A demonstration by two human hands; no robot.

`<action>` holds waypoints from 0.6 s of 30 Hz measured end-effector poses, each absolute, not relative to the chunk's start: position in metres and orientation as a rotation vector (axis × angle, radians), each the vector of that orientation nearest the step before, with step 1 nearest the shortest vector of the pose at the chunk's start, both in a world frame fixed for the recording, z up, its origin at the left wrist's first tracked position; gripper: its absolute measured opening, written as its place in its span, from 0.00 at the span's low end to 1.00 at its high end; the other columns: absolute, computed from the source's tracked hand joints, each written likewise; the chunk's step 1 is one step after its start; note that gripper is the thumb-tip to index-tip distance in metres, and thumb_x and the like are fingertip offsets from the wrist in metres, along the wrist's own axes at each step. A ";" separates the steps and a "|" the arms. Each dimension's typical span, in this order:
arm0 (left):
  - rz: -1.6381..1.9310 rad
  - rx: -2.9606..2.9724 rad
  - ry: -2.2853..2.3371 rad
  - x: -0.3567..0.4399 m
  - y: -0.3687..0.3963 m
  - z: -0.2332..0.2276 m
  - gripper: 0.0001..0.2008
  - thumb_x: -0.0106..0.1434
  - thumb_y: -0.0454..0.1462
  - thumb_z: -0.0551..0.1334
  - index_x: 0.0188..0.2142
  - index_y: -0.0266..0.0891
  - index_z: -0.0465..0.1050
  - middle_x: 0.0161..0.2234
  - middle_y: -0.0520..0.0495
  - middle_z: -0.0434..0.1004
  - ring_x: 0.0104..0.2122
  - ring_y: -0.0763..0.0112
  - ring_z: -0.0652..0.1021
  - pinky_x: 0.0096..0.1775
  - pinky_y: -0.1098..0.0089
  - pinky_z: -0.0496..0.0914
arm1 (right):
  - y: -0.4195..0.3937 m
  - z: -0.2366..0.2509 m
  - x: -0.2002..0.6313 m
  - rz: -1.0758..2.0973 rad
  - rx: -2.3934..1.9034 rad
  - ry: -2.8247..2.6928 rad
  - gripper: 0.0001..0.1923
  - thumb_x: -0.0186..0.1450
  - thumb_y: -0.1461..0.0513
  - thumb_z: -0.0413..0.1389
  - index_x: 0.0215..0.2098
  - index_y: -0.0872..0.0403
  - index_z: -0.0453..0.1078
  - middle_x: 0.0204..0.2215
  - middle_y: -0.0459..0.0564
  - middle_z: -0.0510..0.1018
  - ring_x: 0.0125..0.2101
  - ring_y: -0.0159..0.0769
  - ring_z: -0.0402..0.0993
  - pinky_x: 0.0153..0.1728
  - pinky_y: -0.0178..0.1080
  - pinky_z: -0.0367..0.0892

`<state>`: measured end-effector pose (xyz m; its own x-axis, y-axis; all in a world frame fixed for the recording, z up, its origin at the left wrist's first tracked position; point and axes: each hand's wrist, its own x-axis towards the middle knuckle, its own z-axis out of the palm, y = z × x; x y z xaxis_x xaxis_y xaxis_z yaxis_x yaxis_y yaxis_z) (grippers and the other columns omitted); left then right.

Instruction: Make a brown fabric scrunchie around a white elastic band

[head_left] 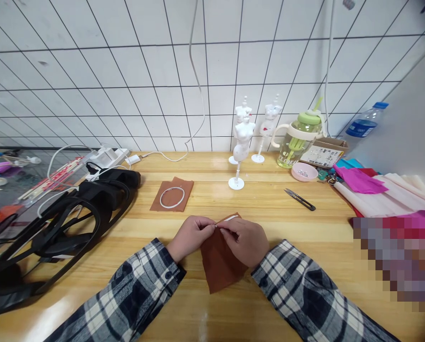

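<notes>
Two hands meet at the near middle of the table: your left hand [191, 233] and right hand [246, 240] pinch the brown cloth's [219, 266] top edge around a white cord [230, 218], so next, I think, you need small, careful folds.

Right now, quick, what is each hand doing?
Left hand: closed, pinching the top edge of the brown cloth.
Right hand: closed on the same brown cloth, pinching beside a thin white strip at its edge.
</notes>
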<state>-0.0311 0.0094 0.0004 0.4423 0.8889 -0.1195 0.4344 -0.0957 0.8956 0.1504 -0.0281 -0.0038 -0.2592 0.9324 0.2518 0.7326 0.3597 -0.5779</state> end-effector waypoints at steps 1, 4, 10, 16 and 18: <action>0.577 1.699 1.142 -0.031 0.009 0.001 0.14 0.60 0.41 0.58 0.32 0.35 0.81 0.30 0.47 0.82 0.31 0.67 0.77 0.33 0.73 0.67 | -0.028 -0.003 0.151 0.467 -1.450 -2.069 0.12 0.66 0.60 0.51 0.42 0.45 0.76 0.37 0.44 0.81 0.36 0.35 0.76 0.37 0.35 0.65; 0.584 1.690 1.109 -0.029 0.008 0.002 0.14 0.60 0.41 0.59 0.31 0.36 0.81 0.30 0.48 0.82 0.31 0.65 0.77 0.33 0.73 0.68 | -0.028 -0.002 0.151 0.450 -1.483 -2.072 0.10 0.65 0.59 0.52 0.41 0.45 0.76 0.34 0.43 0.81 0.34 0.34 0.75 0.34 0.35 0.63; 0.617 1.707 1.123 -0.025 0.003 0.005 0.14 0.59 0.42 0.59 0.29 0.38 0.81 0.25 0.49 0.80 0.32 0.62 0.77 0.32 0.72 0.69 | -0.029 -0.003 0.149 0.355 -1.534 -2.048 0.08 0.64 0.57 0.54 0.35 0.46 0.76 0.30 0.43 0.80 0.31 0.33 0.74 0.30 0.35 0.60; 0.625 1.715 1.132 -0.023 0.001 0.005 0.14 0.58 0.43 0.60 0.28 0.37 0.81 0.25 0.50 0.80 0.30 0.64 0.76 0.31 0.73 0.68 | -0.028 -0.002 0.146 0.393 -1.563 -1.960 0.06 0.61 0.60 0.56 0.32 0.47 0.75 0.28 0.43 0.80 0.29 0.32 0.73 0.29 0.34 0.60; 0.629 1.722 1.131 -0.023 0.001 0.005 0.14 0.58 0.43 0.60 0.28 0.37 0.81 0.25 0.50 0.80 0.29 0.65 0.76 0.31 0.74 0.68 | -0.027 -0.002 0.146 0.466 -1.573 -1.911 0.05 0.61 0.60 0.56 0.32 0.47 0.75 0.28 0.42 0.79 0.28 0.32 0.73 0.29 0.33 0.61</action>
<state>-0.0230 0.0014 0.0048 0.4403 0.8946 -0.0760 0.4068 -0.1232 0.9052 0.1462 -0.0270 -0.0019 -0.1051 0.9666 0.2335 0.7505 0.2312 -0.6191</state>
